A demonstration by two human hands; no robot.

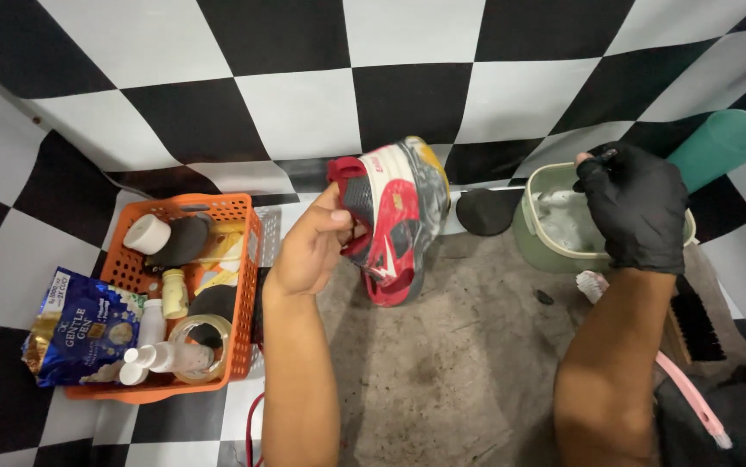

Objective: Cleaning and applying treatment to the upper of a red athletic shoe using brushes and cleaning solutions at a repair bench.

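Two hands in frame, and I'm reading both from the head view. My left hand [310, 246], bare, is gripping a red, white and grey sneaker [394, 220] by the heel opening, fingers curled tight around the collar, holding it off the floor with the sole side facing the camera and the toe pointing down. My right hand [637, 207], in a black glove, is hanging over the pale green bucket [535, 238], fingers bunched together near the rim; I can't tell whether it's pinching anything. The bucket is sitting at the right against the checkered wall, something white and wet showing inside it. A dark oval insole [487, 210] is lying just beside the bucket, between it and the sneaker. A teal cylinder [719, 147] is leaning behind the bucket. A black-bristled brush [693, 324] and a pink-handled brush [693, 398] are lying near my right forearm. An orange basket [243, 285] is sitting at left, holding bottles and a tape roll, with a blue foil pouch [79, 329] leaning on its left edge.
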